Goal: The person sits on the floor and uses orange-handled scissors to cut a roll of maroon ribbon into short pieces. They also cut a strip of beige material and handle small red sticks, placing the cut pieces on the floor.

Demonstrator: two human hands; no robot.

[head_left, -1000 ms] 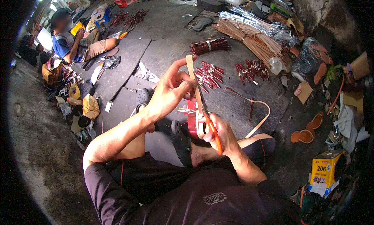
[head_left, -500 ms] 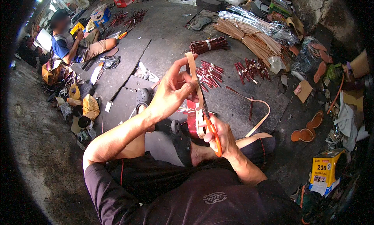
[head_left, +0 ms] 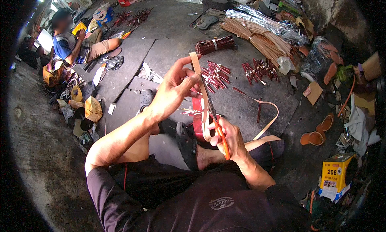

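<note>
My left hand [head_left: 177,85] is closed on a long tan strap [head_left: 195,63], which loops over the fingertips and hangs down past the blades of a pair of scissors. My right hand [head_left: 232,139] grips the orange handles of the scissors [head_left: 220,131], their dark blades pointing up along the strap. Below the hands, the strap runs in front of a red object [head_left: 197,125] whose kind I cannot make out. Another tan length [head_left: 268,129] curls over the floor to the right, its upper end dark red.
Beyond my hands lie a tied bundle of dark red strips [head_left: 215,45] and two piles of short red pieces [head_left: 259,72]. A big tan strip bundle [head_left: 253,37] lies farther back. Sandals [head_left: 317,131] and a yellow can [head_left: 337,173] are at right. Another person [head_left: 70,43] sits far left.
Both hands have hardly moved; the left, with the strap, has shifted slightly left. The scissors have tilted and dropped a little, still beside the strap.
</note>
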